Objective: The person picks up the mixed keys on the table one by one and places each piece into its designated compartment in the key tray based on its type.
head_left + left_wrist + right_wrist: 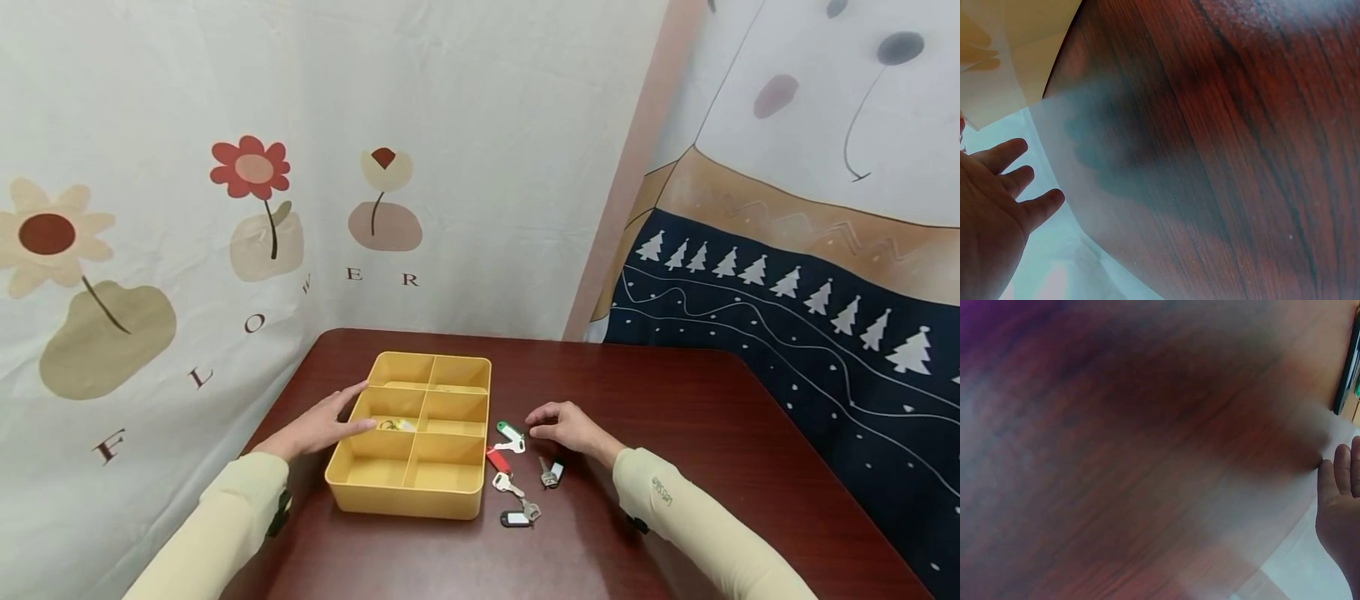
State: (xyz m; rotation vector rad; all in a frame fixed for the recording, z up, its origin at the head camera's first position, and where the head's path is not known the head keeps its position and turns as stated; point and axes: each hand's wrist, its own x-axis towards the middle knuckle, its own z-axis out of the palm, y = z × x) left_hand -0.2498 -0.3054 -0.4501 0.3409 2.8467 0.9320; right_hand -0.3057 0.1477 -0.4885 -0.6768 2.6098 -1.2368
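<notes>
The bare left hand [322,425] and bare right hand [573,428] extend from a pale-yellow left sleeve [213,533] and matching right sleeve [712,525], both loose at the wrist. Small dark lettering [662,492] marks the right one; 2 black pieces [279,514], mostly hidden, show beneath the cuffs [258,477].

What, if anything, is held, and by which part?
Nothing is plainly gripped: the left hand only touches the yellow tray at its left rim; the right hand, near the green key tag, holds nothing visible.

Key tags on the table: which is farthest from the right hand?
The lowest black tag in the head view; the green tag, red tag and other black tag lie nearer the right hand.
</notes>
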